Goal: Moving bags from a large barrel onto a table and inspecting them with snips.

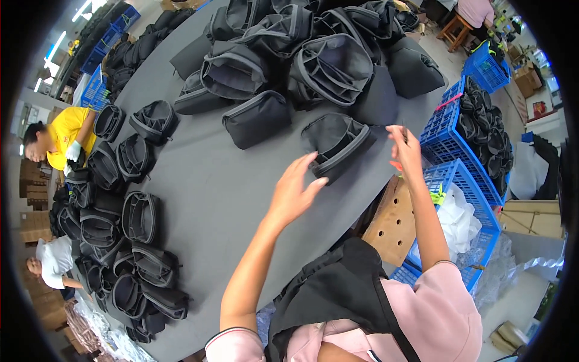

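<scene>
In front of me on the grey table [208, 199] lies a black zippered pouch [333, 140], its mouth gaping toward me. My left hand [294, 192] is at the pouch's near left corner, thumb and fingers spread around it without a visible grip. Past its right end, my right hand [406, 151] is closed, fingertips pinched together. A thin dark strand or tab seems to run from the pouch to those fingertips. Below the fingers, a small orange-red thing [396, 165] pokes out of the same hand; its kind is hidden.
A heap of black pouches [256, 123] fills the far side; more pouches [140, 217] line the left edge. Blue crates [458, 130] stand at right, beside a perforated brown board [393, 224]. Across the table are a person in yellow [75, 130] and another in white [55, 256].
</scene>
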